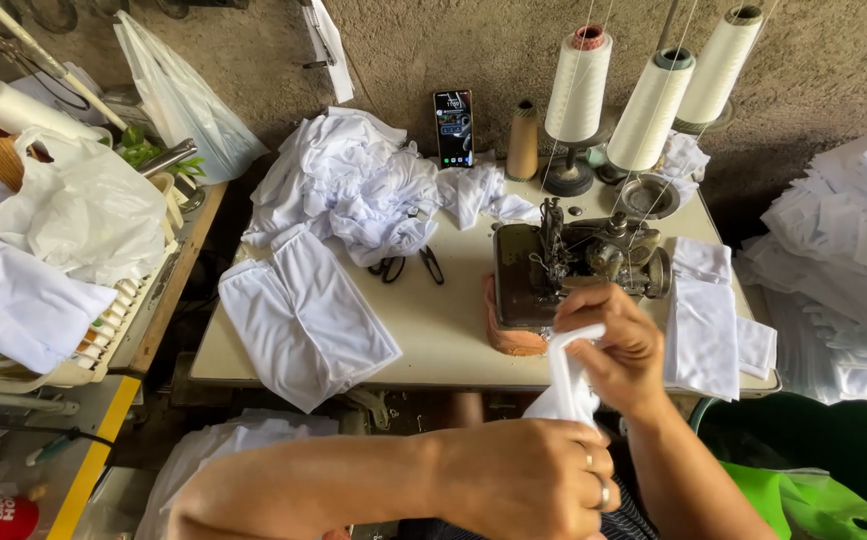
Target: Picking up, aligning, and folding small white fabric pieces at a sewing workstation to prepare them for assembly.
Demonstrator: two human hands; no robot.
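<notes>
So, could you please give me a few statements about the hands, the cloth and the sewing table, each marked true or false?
1. Both hands, the left hand and the right hand, grip a narrow piece of white cloth. True.
2. The black-handled scissors lie on the cream tabletop. True.
3. The dark metal sewing machine stands at the table's left end. False: it stands right of the middle.
4. Three tall cones of white thread stand behind the machine. True.
5. The upright black smartphone lies flat beside the scissors. False: it leans against the wall.
</notes>
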